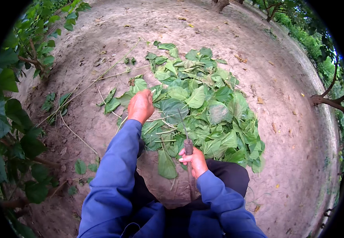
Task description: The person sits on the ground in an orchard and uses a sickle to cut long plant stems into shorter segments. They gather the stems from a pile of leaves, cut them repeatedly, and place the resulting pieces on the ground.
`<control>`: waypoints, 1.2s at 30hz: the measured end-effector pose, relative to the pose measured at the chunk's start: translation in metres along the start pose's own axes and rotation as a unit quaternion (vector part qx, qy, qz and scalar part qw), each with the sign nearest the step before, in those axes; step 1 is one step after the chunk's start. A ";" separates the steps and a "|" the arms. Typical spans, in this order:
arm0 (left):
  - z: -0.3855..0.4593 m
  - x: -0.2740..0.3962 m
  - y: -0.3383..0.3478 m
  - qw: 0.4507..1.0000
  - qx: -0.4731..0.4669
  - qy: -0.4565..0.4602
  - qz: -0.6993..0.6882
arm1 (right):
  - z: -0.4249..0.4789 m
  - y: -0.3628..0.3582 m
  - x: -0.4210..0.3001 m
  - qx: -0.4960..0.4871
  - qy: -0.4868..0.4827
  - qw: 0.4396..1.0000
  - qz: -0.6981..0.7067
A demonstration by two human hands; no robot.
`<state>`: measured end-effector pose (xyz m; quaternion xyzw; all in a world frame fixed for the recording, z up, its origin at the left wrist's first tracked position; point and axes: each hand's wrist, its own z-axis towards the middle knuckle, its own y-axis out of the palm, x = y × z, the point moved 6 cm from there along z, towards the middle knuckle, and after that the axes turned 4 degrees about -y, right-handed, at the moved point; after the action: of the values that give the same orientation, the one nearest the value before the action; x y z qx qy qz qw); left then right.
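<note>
My left hand (141, 105) is curled at the left edge of a heap of broad green leaves (197, 96). Leaves show just beyond its knuckles; most of its fingers are hidden, so a grip on a leaf or stem cannot be made out. My right hand (195, 162) is closed around the wooden handle (189, 147) of a bladed hand tool. The tool's thin, dark blade (183, 123) points away from me over the leaves and appears nearly edge-on. Several cut leaf stalks (166, 131) point towards the left between my hands. One leaf (166, 165) hangs off the heap's near side.
Long, thin bare twigs (100, 78) lie on the dry soil (282, 98) left of the heap. A leafy bush (8, 113) crowds the left side. Tree branches (328, 99) reach in from the right. A tree trunk (219, 5) stands at the far edge.
</note>
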<state>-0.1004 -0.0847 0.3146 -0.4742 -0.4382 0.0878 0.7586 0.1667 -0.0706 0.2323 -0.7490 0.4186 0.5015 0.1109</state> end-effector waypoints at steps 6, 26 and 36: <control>-0.022 0.031 0.011 0.983 -0.124 0.111 -0.083 | 0.009 -0.017 -0.029 0.055 -0.070 0.994 0.065; -0.100 0.091 0.039 0.917 -0.295 0.259 -0.073 | 0.014 -0.038 -0.052 0.087 -0.150 0.977 0.123; -0.101 0.092 0.038 0.899 -0.331 0.266 -0.110 | 0.015 -0.040 -0.054 0.075 -0.167 0.972 0.151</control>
<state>0.0411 -0.0793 0.3210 -0.6527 -0.2732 -0.2758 0.6506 0.1787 -0.0092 0.2605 -0.5726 0.5387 0.5974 0.1584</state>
